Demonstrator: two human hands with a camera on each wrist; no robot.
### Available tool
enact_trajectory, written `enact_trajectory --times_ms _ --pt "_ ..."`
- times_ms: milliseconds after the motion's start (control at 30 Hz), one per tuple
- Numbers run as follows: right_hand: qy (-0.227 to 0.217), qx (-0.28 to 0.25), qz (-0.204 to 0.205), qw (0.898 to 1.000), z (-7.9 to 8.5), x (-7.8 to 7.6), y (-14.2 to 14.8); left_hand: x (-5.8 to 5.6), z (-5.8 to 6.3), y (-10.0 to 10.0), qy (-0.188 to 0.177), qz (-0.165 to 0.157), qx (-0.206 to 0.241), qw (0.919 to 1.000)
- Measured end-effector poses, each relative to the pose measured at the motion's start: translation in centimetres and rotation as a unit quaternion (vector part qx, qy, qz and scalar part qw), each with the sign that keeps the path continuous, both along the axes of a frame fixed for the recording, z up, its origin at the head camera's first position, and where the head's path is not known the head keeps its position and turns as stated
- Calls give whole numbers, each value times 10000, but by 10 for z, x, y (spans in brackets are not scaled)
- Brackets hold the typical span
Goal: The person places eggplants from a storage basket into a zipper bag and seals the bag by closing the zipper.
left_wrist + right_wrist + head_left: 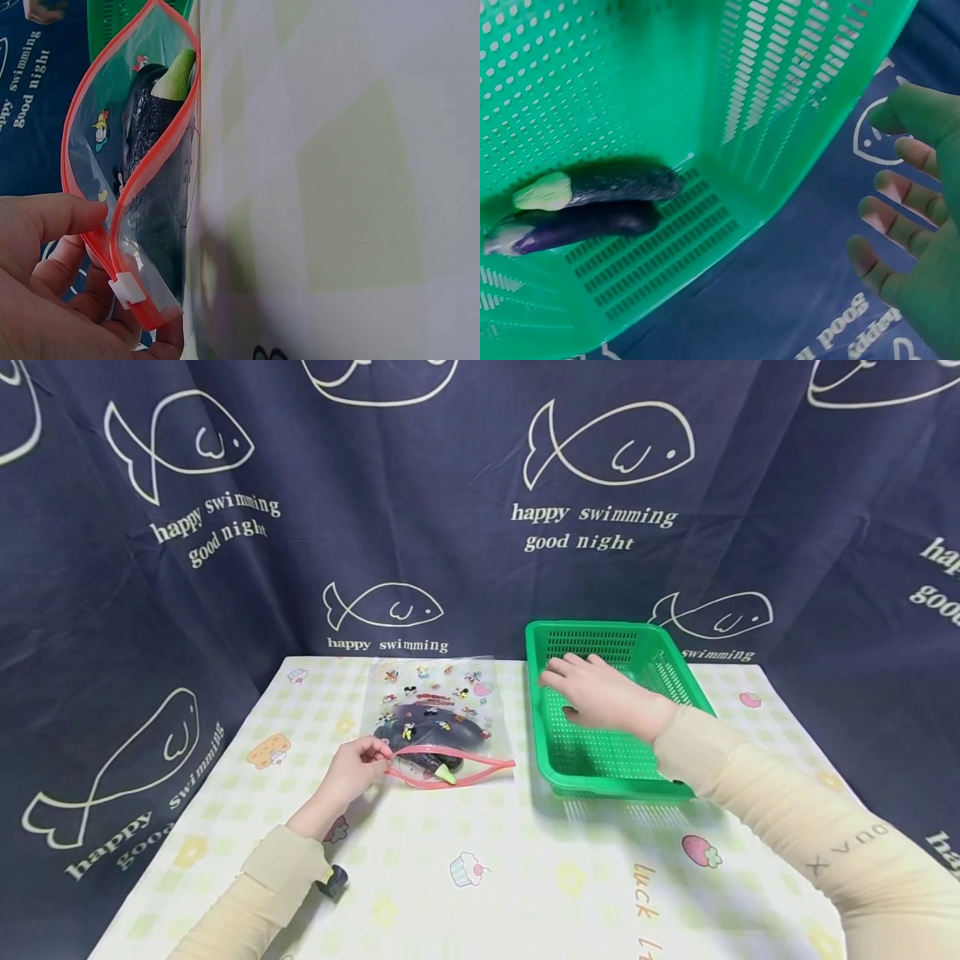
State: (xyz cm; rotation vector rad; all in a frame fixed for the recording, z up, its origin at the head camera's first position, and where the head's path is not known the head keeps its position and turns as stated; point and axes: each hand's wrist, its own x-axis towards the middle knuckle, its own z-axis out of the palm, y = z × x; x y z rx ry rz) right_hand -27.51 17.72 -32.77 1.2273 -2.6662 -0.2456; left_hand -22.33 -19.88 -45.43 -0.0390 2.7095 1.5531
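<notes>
My left hand [358, 768] pinches the left end of a clear zip bag's [500, 702] red-edged opening, near its white slider [127, 288]. The bag lies on the table with its mouth parted towards me. Inside it sit a dark, bumpy-skinned vegetable with a pale green end [178, 75] and a smooth, dark rounded shape [450, 731] behind printed film. Over the green basket [534, 710] hovers my right hand [603, 693], fingers spread and holding nothing. Down in the basket lie a purple eggplant [592, 227] and a dark bumpy vegetable with a green end [626, 184], side by side.
A pale checked tablecloth [420, 860] with printed sweets and strawberries covers the table. The basket stands at the right rear, just right of the bag. Behind the table hangs a dark blue fish-patterned curtain [480, 577].
</notes>
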Motion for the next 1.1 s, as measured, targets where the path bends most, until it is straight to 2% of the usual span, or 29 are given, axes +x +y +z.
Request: enact_trajectory --times_ms 233,467,700,933,1100 --pt "-105 -115 -222 9996 -6 -13 15 0 2 1 -9 43 -40 10000" --pt "-268 -336 -265 9987 -13 -25 25 3 3 3 270 16 -35 9996" --pt "-395 -511 -335 9973 -20 -37 35 2 3 2 20 87 26 10000" --pt "-502 -660 -587 9948 -29 -50 49 2 4 3 32 86 33 10000" --pt "-805 -737 -837 9905 -35 -61 57 1 3 2 25 71 32 10000"
